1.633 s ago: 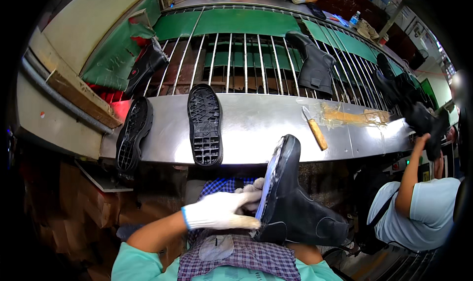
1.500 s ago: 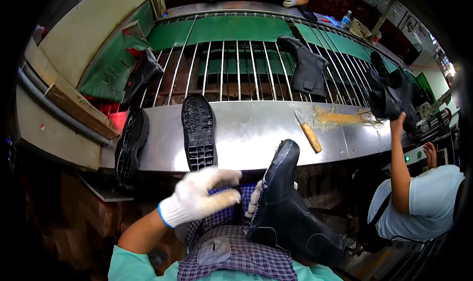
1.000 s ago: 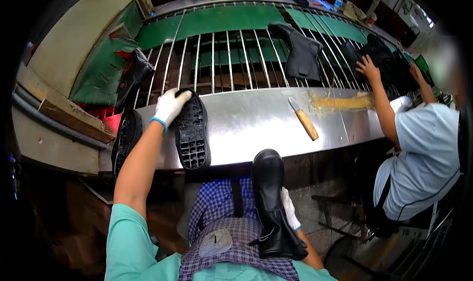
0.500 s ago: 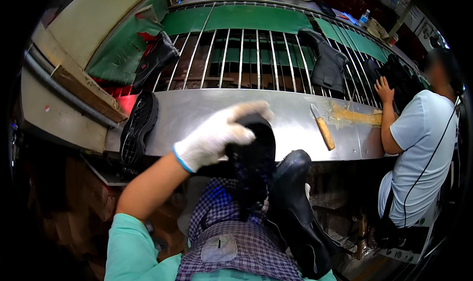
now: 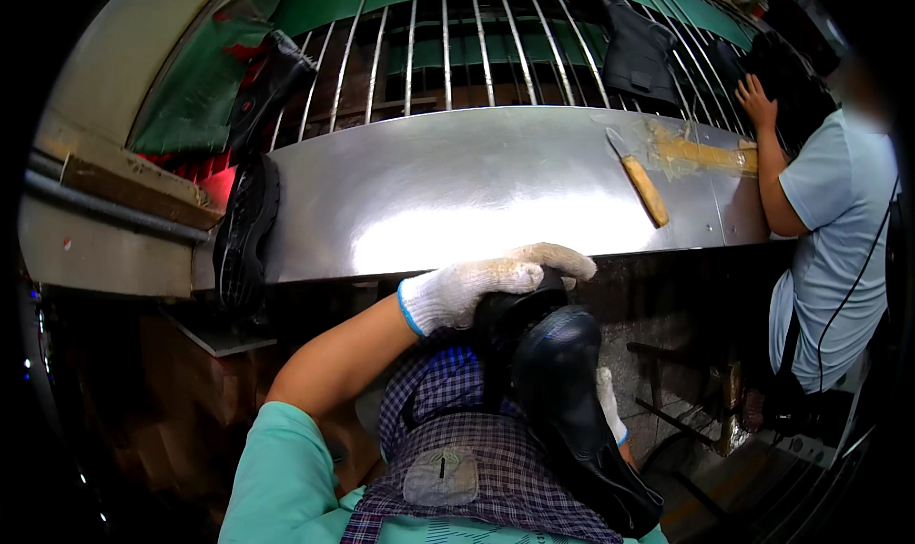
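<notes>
My left hand point(image 5: 477, 287), in a white knitted glove with a blue cuff, is closed over the end of a black shoe sole point(image 5: 505, 317) at the bench's front edge. Against that sole leans the toe of a black boot point(image 5: 560, 353), its shaft running down across my lap. My right hand point(image 5: 612, 409), also gloved, holds the boot from its far right side; most of its fingers are hidden behind it. A checked apron point(image 5: 467, 449) covers my lap.
Another black sole point(image 5: 246, 229) lies at the left end of the metal bench point(image 5: 429, 182). A wooden-handled knife point(image 5: 645, 191) lies right of centre. Beyond, black boots point(image 5: 640, 58) rest on metal bars point(image 5: 486, 48). A co-worker point(image 5: 829, 229) stands at the right, one hand on dark footwear.
My left hand has brought the sole down and right, up against the boot's toe. My view has tipped lower, so the bench sits higher in it.
</notes>
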{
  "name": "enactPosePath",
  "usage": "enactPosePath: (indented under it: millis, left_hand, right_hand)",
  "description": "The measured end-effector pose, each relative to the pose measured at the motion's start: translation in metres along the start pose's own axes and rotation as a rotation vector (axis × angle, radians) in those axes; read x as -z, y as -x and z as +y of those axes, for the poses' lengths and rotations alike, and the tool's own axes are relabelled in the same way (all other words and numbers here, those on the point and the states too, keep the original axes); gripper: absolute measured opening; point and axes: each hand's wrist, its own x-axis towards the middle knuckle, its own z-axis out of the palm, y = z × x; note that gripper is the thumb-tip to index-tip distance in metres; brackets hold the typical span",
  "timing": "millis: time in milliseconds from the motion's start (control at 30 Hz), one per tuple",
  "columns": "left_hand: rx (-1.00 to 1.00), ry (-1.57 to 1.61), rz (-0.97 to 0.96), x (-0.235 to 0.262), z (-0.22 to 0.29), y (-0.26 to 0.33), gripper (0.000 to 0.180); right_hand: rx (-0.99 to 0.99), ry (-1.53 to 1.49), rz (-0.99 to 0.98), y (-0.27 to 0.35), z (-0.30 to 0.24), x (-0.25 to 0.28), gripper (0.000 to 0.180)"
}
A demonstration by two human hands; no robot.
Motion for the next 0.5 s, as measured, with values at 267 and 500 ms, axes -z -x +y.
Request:
enactPosePath:
  millis: [267, 500]
  left_hand:
    - [0.011, -0.104, 0.02, -0.014, -0.004, -0.029, 0.063]
    - [0.041, -0.1, 0.034, -0.024, -0.014, -0.032, 0.065]
  right_hand:
    - [-0.018, -0.019, -0.008, 0.011, 0.001, -0.001, 0.076]
    - [-0.025, -0.03, -0.032, 0.017, -0.001, -0.001, 0.078]
